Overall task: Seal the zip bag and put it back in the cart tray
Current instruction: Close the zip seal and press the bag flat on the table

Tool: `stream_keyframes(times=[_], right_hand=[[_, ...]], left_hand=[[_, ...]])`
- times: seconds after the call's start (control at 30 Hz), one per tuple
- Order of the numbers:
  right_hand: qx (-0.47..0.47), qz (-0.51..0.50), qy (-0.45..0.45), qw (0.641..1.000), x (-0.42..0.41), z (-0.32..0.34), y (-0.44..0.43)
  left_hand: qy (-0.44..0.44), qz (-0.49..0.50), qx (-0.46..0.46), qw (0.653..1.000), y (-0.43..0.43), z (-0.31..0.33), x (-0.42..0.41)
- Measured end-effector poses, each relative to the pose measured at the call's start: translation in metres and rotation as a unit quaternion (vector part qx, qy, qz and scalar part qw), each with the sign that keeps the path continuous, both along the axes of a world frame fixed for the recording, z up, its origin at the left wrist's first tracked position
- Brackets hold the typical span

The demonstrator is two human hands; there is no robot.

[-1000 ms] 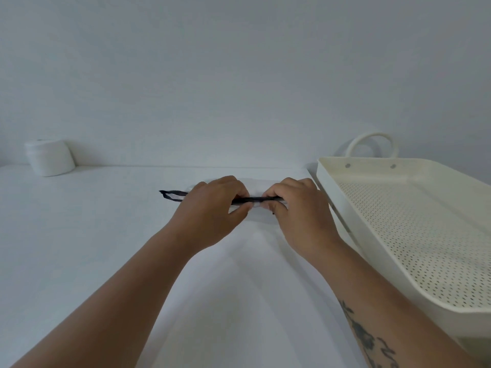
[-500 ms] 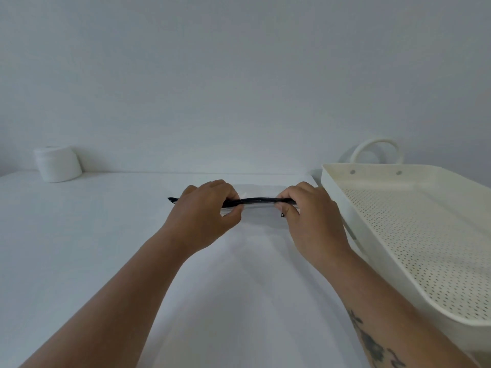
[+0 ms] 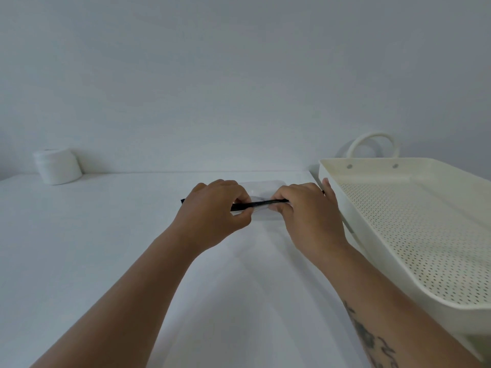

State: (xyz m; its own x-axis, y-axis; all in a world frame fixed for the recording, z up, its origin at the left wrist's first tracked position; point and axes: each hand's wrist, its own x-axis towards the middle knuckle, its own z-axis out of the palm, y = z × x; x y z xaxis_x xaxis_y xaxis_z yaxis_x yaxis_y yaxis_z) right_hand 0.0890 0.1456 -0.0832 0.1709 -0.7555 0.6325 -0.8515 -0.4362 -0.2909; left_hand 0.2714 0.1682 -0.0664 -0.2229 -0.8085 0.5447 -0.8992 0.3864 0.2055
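Note:
A clear zip bag (image 3: 263, 191) with a black zip strip lies on the white table, its strip facing me. My left hand (image 3: 215, 211) pinches the left part of the strip between thumb and fingers. My right hand (image 3: 308, 211) pinches the right part, thumb under and fingers over. A short stretch of black strip shows between the two hands, and its left end sticks out past my left hand. The cream cart tray (image 3: 414, 179) with a perforated floor stands just right of my right hand and holds nothing.
A white roll (image 3: 57, 166) stands at the far left of the table against the wall. The tray has a looped handle (image 3: 374, 142) at its far end. The table's right edge runs close beside the tray.
The two hands have drawn closer together along the zip strip, with the right hand sliding left. The view has tilted slightly, so everything sits a little lower in frame.

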Motion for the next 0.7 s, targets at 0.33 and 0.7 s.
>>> stream_keyframes(times=[0.33, 0.7], right_hand=[[0.003, -0.035, -0.05, 0.998, -0.008, -0.007, -0.005], [-0.054, 0.017, 0.013, 0.998, 0.015, -0.004, 0.005]], left_hand=[[-0.012, 0.027, 0.021, 0.999, 0.002, 0.006, 0.012], [-0.009, 0.002, -0.018, 1.0, 0.004, 0.003, 0.001]])
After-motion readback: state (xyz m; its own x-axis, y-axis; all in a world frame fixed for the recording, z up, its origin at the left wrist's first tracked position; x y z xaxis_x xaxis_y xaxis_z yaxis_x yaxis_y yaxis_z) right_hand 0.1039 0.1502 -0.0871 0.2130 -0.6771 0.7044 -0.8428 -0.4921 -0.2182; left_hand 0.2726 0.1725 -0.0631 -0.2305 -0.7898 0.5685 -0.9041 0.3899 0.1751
